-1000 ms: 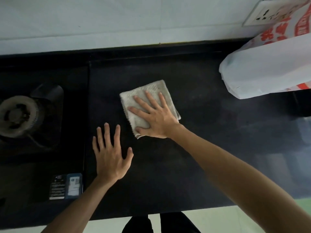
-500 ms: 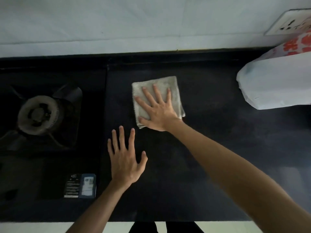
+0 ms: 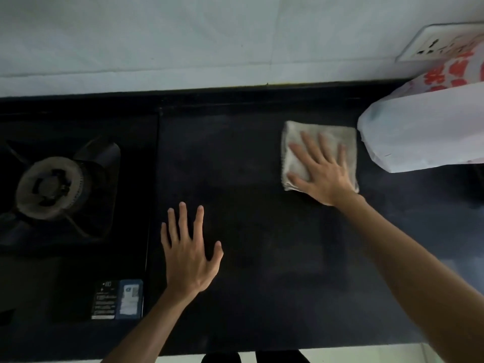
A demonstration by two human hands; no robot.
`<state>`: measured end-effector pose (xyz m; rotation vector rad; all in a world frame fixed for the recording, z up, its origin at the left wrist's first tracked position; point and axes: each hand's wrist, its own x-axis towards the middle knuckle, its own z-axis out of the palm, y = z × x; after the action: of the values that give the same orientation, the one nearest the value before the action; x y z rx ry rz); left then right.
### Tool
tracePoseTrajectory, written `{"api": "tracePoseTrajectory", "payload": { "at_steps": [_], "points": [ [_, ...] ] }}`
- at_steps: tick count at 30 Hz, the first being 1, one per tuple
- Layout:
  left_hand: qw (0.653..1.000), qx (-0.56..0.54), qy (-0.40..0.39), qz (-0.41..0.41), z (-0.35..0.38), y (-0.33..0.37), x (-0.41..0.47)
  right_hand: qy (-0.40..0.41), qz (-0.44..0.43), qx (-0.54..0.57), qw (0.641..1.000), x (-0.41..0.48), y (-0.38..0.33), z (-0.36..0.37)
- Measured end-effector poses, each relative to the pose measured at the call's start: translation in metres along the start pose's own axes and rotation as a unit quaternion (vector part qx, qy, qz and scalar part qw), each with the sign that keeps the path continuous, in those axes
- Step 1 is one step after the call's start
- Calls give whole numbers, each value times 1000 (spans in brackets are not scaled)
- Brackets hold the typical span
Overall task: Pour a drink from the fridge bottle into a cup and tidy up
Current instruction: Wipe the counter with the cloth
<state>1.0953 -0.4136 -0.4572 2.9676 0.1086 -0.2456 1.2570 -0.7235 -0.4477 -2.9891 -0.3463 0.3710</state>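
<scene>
A folded grey-white cloth [image 3: 296, 142] lies flat on the black countertop [image 3: 248, 179], at the right near the back. My right hand [image 3: 320, 170] presses down on it with fingers spread, palm over its near right corner. My left hand [image 3: 187, 254] rests flat on the bare counter with fingers apart, holding nothing, close to the hob's right edge. No bottle or cup is in view.
A gas hob with a burner [image 3: 49, 188] fills the left side, a sticker label [image 3: 117, 299] at its front. A white plastic bag with red print [image 3: 424, 132] sits at the right, just beyond the cloth. A wall socket [image 3: 434, 43] is above it.
My right hand has slid the cloth to the right across the counter, up close to the plastic bag. My left hand has stayed flat in about the same spot.
</scene>
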Motion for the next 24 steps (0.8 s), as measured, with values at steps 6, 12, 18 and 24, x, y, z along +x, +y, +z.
{"api": "tracePoseTrajectory", "payload": {
  "at_steps": [6,12,18,24],
  "points": [
    [1000,11,-10,-6,0,3,0,7,12,-11,1000,20,-52,5],
    [1000,17,-17,-16,-2,5,0,5,-136,-21,990,79,-198,18],
    [1000,10,-14,-15,-1,3,0,6,-133,-16,991,109,-234,17],
    [1000,2,-7,-16,0,2,0,-11,-141,-16,990,134,-250,8]
  ]
}}
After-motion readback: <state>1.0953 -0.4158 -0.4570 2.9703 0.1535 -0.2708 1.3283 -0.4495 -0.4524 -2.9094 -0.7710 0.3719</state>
